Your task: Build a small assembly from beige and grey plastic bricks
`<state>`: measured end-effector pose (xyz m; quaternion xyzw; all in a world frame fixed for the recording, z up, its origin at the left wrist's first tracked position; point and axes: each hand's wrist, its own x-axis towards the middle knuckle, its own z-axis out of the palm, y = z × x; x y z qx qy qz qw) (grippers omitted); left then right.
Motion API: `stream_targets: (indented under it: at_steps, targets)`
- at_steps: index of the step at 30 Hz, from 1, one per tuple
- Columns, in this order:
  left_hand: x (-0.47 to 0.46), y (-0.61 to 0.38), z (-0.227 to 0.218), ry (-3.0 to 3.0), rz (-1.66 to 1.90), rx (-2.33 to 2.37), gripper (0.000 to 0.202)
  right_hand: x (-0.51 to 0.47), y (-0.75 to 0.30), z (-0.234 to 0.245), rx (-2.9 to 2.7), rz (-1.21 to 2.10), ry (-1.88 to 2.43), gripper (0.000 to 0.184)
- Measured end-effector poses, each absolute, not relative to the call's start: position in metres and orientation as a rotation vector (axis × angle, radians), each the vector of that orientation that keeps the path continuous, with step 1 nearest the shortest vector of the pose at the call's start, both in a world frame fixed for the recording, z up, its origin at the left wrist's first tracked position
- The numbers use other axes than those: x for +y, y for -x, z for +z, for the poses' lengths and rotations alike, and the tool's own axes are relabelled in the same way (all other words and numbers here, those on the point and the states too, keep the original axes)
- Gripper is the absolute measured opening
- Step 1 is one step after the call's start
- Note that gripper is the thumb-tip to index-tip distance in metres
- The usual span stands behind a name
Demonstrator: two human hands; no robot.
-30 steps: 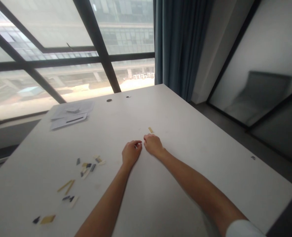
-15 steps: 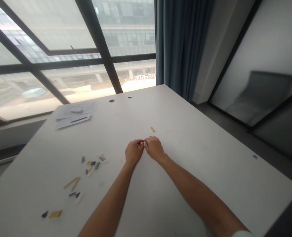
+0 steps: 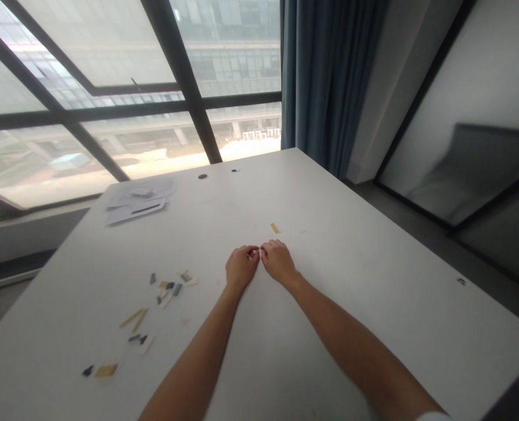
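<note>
Nearest me, low on the left of the tabletop [image 3: 351, 251], a black piece [image 3: 88, 371] lies just beside a yellow block [image 3: 106, 370]; a little farther up I have a pale strip [image 3: 147, 344] with small dark bits, then two thin yellow sticks [image 3: 140, 320] meeting at one end, then a loose cluster of grey, cream and yellow pieces [image 3: 177, 289]. Beyond these, mid-table, the left hand [image 3: 242, 266] and right hand [image 3: 278, 260] rest with fingers curled and tips almost meeting; something small may sit in the left pinch, but I cannot tell whether either set of fingers grasps anything. Just past the right hand lies a yellow strip [image 3: 275, 228], flat and apart from the fingers. I judge it light, stiff and thin, likely to skid if nudged, perhaps liable to snap if bent; I'd pinch it by its long edges near the middle. Farther back are papers [image 3: 119, 216] with a dark strip [image 3: 145, 209] on top, then the window frame [image 3: 198, 117].
</note>
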<state>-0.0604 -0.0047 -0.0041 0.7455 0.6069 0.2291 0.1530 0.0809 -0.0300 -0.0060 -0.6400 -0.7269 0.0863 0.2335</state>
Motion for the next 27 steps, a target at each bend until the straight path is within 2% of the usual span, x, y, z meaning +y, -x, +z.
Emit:
stream_targets:
  at_steps: [15, 27]
  targets:
    - [-0.023, 0.057, -0.009, -1.926, 0.898, 1.720, 0.026, -0.023, -0.097, -0.039, -1.974, 0.136, 1.531, 0.031]
    - [-0.029, 0.057, -0.010, -1.928, 0.927, 1.659, 0.027, -0.020, -0.102, -0.047, -1.973, 0.129, 1.533, 0.035]
